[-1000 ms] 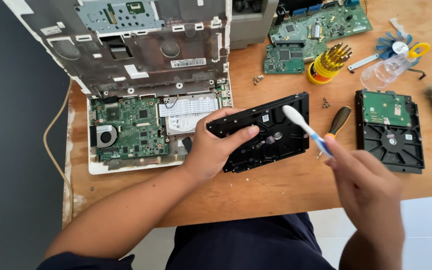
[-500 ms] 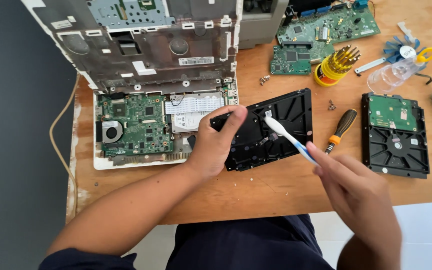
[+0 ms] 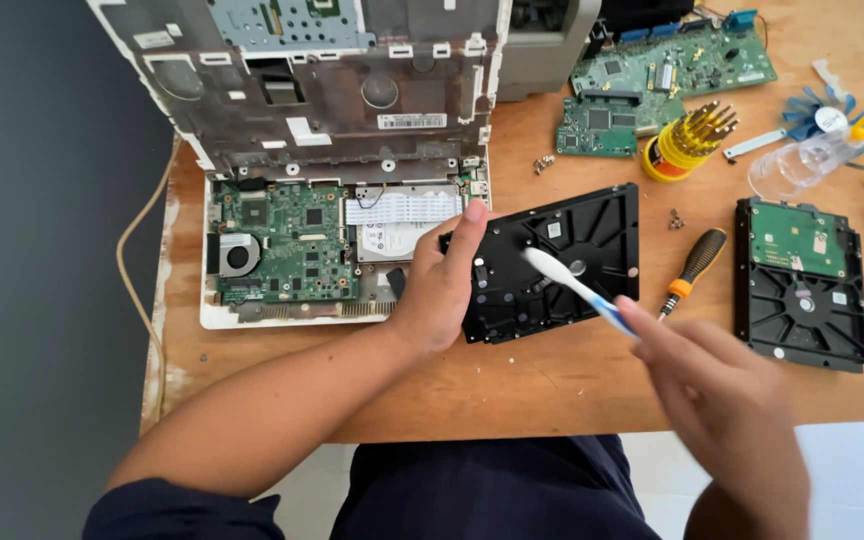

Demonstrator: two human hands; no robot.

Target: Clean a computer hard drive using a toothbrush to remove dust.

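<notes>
Toothbrush (image 3: 570,285) bristles now rest on the middle of the black hard drive (image 3: 552,262), further in than half a second ago, when the head touched the drive's top face nearer its right edge; a second ago it was lifted clear above that edge. The left hand (image 3: 442,285) has stayed clamped on the drive's left end throughout, thumb on top, tilting the drive up from the bench (image 3: 552,375). The right hand (image 3: 722,400), just right of the drive, is clenched around the toothbrush handle and looks blurred.

Counted: two hard drives, the held one and a second drive (image 3: 800,283) lying flat well to its right; one opened laptop (image 3: 342,200) just left of the held drive; two loose green circuit boards (image 3: 652,85) beyond it; one yellow holder of screwdriver bits (image 3: 687,145); one screwdriver (image 3: 692,270) with an orange and black handle, between the two drives; one toothbrush.
</notes>
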